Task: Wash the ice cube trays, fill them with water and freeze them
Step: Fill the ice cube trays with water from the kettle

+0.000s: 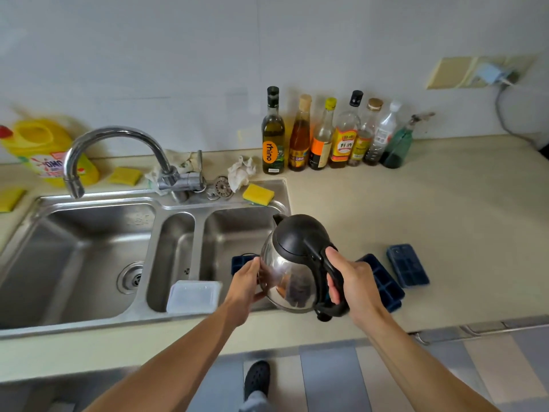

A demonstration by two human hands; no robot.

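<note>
Kettle held in both hands above the sink's right rim: right hand curls round the black handle, left hand presses flat fingers to the slick steel body. Probably water-heavy, so the handle bears it. Behind it lie blue ice cube trays, likely flexible: sink tray in the right basin, middle tray and right tray on the counter. Farther back, bare worktop gives room before the bottles at the wall

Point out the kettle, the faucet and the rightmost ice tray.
kettle (282,272), head view, on its steel body.
faucet (118,132), head view, on its curved neck.
rightmost ice tray (407,266), head view, on its top.
</note>
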